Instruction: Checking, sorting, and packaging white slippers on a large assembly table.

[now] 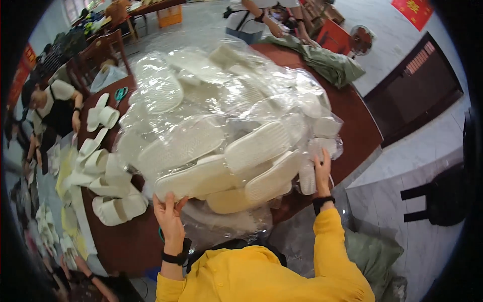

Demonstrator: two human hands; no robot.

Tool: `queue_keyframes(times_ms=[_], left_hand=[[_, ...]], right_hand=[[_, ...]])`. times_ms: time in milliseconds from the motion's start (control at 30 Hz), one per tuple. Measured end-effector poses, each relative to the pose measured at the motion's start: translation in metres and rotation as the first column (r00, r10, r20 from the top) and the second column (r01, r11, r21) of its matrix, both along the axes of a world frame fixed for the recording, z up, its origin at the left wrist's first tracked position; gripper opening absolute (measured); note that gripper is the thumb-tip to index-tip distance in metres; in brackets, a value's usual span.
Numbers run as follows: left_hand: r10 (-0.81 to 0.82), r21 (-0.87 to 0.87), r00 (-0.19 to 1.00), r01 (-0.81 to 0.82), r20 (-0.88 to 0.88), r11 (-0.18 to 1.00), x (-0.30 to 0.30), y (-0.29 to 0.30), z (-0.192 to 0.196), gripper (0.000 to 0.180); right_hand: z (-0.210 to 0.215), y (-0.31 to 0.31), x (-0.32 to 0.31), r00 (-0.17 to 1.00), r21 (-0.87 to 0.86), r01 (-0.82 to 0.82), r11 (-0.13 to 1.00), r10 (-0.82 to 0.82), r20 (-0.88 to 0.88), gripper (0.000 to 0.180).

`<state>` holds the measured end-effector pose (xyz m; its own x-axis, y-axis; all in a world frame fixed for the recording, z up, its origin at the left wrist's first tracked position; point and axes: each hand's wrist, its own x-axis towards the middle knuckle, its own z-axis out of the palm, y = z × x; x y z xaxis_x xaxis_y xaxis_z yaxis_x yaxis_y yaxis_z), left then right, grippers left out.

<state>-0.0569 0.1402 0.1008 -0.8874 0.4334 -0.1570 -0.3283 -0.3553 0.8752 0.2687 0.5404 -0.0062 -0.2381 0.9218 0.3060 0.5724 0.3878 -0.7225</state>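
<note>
Pale tiled floor [206,25], big red-brown table [118,246], and pretty much all of the near end was buried under a heap of white slippers in clear plastic [201,176]. The left hand [170,217] had its thumb and fingers apart at the heap's lower left edge. The right hand [322,173] was up against its right side, fingers pointing up. Couldn't tell if either was actually pinching the film. Two black wristbands [323,202], one per wrist, then yellow sleeves [332,236]. Bagged slippers overlapped too much for an honest count. Left of them were loose white slippers [121,206], also overlapping, and one pair of teal-handled scissors [121,93]. Further out: one fan [361,39], one orange crate [170,16], one dark door [412,90]. Writing-wise, a red banner [413,12] had yellow lettering and the door carried a printed notice [420,58], its print too small to read. No brand I could make out on the slippers.
</note>
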Motion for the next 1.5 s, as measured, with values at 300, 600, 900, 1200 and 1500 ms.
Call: queue_keyframes(times_ms=[300, 600, 900, 1200, 1500], left_hand=[[0.256, 0.014, 0.951, -0.263, 0.174, 0.965, -0.008, -0.079, -0.002, 0.034], [0.089, 0.262, 0.808, -0.29, 0.582, 0.92, -0.014, -0.149, -0.031, 0.03], [0.289, 0.32, 0.889, -0.406, 0.356, 0.856, -0.056, -0.189, 0.044, 0.047], [0.279, -0.263, 0.738, -0.525, -0.614, 0.809, -0.171, -0.288, 0.116, 0.042], [0.003, -0.42, 0.481, -0.769, -0.877, 0.482, -0.2, -0.257, 0.094, 0.013]], right_hand=[[0.085, -0.204, -0.112, 0.568, 0.233, -0.812, 0.535, 0.634, 0.525, 0.065], [0.109, -0.178, -0.156, 0.472, -0.005, -0.833, 0.553, 0.716, 0.514, 0.049], [0.144, -0.259, -0.192, 0.378, -0.009, -0.912, 0.411, 0.849, 0.369, 0.036], [0.162, -0.272, -0.215, 0.251, -0.056, -0.958, 0.28, 0.919, 0.303, 0.034], [0.178, -0.302, -0.264, 0.12, -0.027, -0.991, 0.131, 0.96, 0.253, 0.031]])
